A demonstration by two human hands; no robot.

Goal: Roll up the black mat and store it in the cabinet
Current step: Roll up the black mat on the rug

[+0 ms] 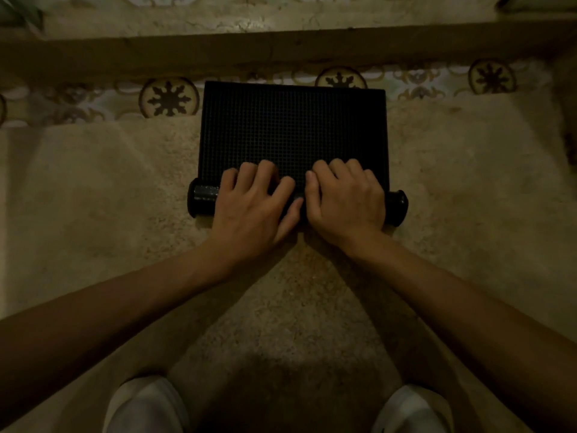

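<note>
The black mat (293, 126) with a grid texture lies on a beige carpet, its far part still flat. Its near edge is wound into a thick roll whose ends stick out at the left (201, 200) and the right (396, 206). My left hand (254, 203) and my right hand (346, 201) press side by side on top of the roll, fingers curled over it onto the flat part. The middle of the roll is hidden under my hands. No cabinet is in view.
A beige carpet (109, 198) covers the floor around the mat. Beyond it runs a patterned tile band (168, 98), then a dark wooden beam or step (156, 54). My knees in white cloth (146, 404) show at the bottom edge.
</note>
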